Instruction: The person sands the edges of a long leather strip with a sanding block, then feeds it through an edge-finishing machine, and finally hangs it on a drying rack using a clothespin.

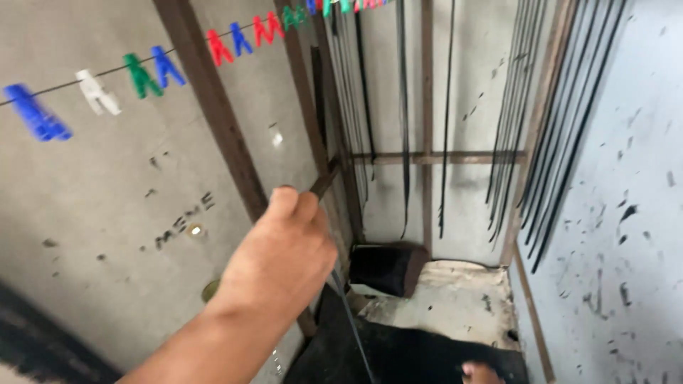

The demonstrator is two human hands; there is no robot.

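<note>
My left hand point(281, 252) is raised in front of a grey wall, its fingers closed around a thin black strip point(350, 320). The strip hangs down from the fist toward the floor, and a short dark end point(324, 182) sticks out above the fingers, next to a slanted wooden batten point(228, 135). Only a small skin-coloured bit point(478, 371) shows at the bottom edge over a black sheet point(405, 352); I cannot tell whether it is my right hand or whether it holds anything.
A line with coloured clothes pegs point(146, 73) runs along the upper left. Several long black strips point(403, 114) hang against the back wall and more hang on the right point(562, 135). A dark block point(388, 269) and a stained pale sheet point(448, 299) lie on the floor in the corner.
</note>
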